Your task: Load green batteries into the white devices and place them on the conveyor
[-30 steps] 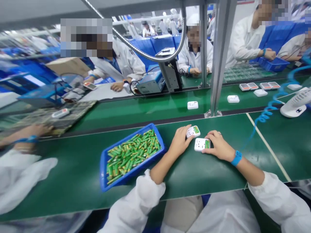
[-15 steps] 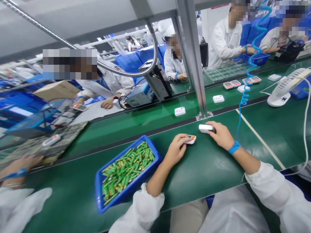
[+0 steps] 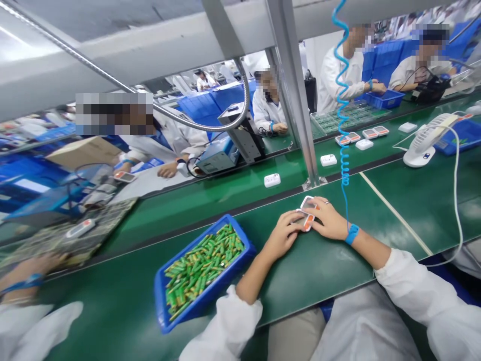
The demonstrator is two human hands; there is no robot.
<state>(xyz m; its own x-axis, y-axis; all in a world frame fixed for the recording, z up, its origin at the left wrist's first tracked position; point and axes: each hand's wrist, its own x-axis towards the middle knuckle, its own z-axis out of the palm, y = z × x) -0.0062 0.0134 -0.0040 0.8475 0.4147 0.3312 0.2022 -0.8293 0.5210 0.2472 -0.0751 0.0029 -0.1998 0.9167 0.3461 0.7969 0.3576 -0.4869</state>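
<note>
In the head view, two small white devices with grey screens and orange parts lie close together on the green bench. My left hand (image 3: 282, 233) is closed over the nearer device (image 3: 308, 223), its fingertips on the screen. Fingers of my right hand (image 3: 331, 220) grip the farther device (image 3: 307, 202), with the thumb reaching down by the nearer one. The devices touch or overlap; their exact contact is hidden by my fingers. A blue wristband (image 3: 352, 233) with a coiled cord circles my right wrist.
A blue bin (image 3: 162, 301) of green batteries stands left of my left arm. White devices (image 3: 272, 180) lie face down on the belt beyond, behind a metal post (image 3: 300, 100). A white fan (image 3: 424, 145) stands right. Co-workers sit opposite; another person's hand (image 3: 33, 268) is at far left.
My right hand has moved left and toward me, turning its device screen-up beside the other one. My left hand remains on its device. The whole view has shifted slightly.
</note>
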